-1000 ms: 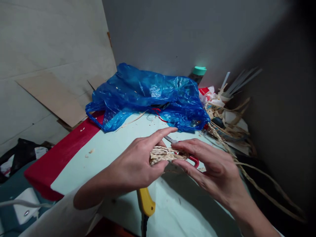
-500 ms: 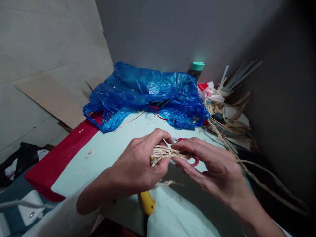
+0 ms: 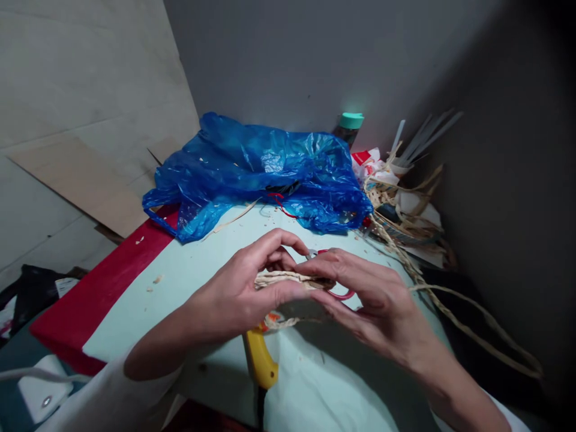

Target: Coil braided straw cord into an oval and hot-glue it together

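Note:
Both of my hands hold a small flat piece of woven straw braid [image 3: 281, 279] above the pale green table [image 3: 189, 282]. My left hand [image 3: 243, 294] pinches its left end between thumb and curled fingers. My right hand [image 3: 364, 294] grips its right end, fingers closed over it. Twisted straw cord [image 3: 450, 312] trails off to the right over the table edge. Red-handled scissors [image 3: 339, 294] lie on the table just under my right fingers. A yellow-handled tool [image 3: 260, 360] lies below my left hand.
A crumpled blue plastic bag [image 3: 265, 174] lies at the back of the table. A teal-capped bottle [image 3: 348, 126] and a heap of straw strips and scraps [image 3: 400, 192] fill the back right corner. The table's left edge is red [image 3: 99, 282]. Cardboard [image 3: 81, 180] leans against the left wall.
My left fingers went from stretched out to curled around the braid. The braid was turned flatter between both hands, and the view drifted slightly to the right.

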Available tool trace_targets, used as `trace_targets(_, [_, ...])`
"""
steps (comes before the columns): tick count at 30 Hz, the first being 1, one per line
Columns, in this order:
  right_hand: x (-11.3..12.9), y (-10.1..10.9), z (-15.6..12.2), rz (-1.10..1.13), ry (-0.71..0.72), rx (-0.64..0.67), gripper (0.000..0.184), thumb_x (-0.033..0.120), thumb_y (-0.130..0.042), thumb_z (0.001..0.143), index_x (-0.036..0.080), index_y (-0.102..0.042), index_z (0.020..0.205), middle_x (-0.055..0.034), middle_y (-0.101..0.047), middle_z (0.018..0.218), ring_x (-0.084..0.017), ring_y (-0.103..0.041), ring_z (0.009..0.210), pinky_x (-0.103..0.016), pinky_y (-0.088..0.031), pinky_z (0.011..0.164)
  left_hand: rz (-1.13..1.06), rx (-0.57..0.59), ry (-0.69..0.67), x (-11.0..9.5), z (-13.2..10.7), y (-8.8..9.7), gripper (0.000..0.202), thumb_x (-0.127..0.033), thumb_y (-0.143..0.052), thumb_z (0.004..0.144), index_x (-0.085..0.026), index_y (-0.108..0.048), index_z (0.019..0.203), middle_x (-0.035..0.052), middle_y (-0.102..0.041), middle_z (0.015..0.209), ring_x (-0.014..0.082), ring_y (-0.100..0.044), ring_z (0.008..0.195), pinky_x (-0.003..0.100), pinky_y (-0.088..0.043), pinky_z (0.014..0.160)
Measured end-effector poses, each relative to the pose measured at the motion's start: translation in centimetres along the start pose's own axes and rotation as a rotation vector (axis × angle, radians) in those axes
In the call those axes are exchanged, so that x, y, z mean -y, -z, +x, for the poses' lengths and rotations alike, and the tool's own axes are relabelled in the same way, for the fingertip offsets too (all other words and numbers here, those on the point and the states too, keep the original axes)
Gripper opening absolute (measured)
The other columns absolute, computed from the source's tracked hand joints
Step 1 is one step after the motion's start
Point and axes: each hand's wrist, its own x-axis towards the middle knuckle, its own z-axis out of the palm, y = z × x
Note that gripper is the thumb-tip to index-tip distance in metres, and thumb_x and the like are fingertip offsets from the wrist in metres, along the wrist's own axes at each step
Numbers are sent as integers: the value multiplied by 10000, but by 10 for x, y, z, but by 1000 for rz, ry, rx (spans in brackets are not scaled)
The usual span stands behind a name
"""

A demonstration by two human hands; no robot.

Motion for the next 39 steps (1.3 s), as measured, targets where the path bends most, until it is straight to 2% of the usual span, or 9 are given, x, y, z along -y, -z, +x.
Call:
trace_targets(3, [0,-1,0,-18,8,-9,353,109,-652,963,218,-618,1296,-34,-724,1065,-135,-666,948,-253,-530,841,-14,-93,4,-1,2,-4,126,-259,-654,933,-253,-611,1050,-59,-625,818,108,-597,796,208,-466,712])
trace_targets(7, [1,-1,-1,-31,-1,-33,331,128,-668,959,208,-628,1277,-36,-729,1035,-132,-664,889,-252,-528,786,-21,-160,-53,1,3,-7,88,-215,-684,908,-227,-643,986,-52,-628,815,98,-585,772,199,-461,718])
trace_targets(14, [2,1,0,12,-49,-23,359,122,-662,956,277,-666,1281,-34,-672,1032,-139,-644,897,-264,-530,757,-414,-79,52,10,6,-9,193,-263,-755,868,-203,-634,1005,-14,-651,818,114,-614,713,215,-472,662])
trace_targets(17, [3,1,1,-5,-45,-44,336,131,-679,946,272,-687,1252,-26,-677,1022,-131,-654,879,-247,-535,738,-546,-70,72,12,6,-10,198,-297,-762,872,-200,-638,991,-12,-651,798,105,-620,664,206,-477,633])
trace_targets(23, [1,3,4,-45,-16,-138,355,112,-706,924,209,-674,1264,-51,-725,1102,-136,-681,934,-232,-556,805,-515,-47,44,6,2,-7,275,-272,-770,868,-234,-633,1104,19,-727,951,166,-709,836,245,-540,743])
trace_targets(27, [3,2,4,-60,3,-189,325,85,-719,906,212,-668,1201,-32,-743,1080,-142,-695,943,-228,-560,830,-429,-154,57,-1,1,-7,149,-245,-714,908,-213,-668,1046,15,-739,905,153,-706,816,223,-538,729])
trace_targets(31, [3,-1,1,-75,-1,-204,276,87,-713,910,210,-634,1144,-19,-724,1022,-128,-686,902,-212,-549,835,-346,-187,53,-6,1,-10,130,-265,-725,897,-210,-702,1012,11,-729,909,150,-694,817,212,-543,713])
trace_targets(36, [1,-2,0,-46,21,-215,333,49,-700,898,230,-612,1164,-30,-700,1045,-148,-679,967,-244,-556,874,-471,-267,85,-8,-1,-16,94,-239,-725,883,-207,-719,970,4,-722,892,135,-677,780,211,-542,713])
trace_targets(39, [2,-3,0,-33,25,-213,401,0,-654,898,256,-615,1204,-56,-702,1095,-184,-688,1025,-299,-580,883,-554,-218,88,-4,-1,-16,102,-248,-719,893,-210,-711,987,11,-720,908,143,-681,796,228,-541,732])
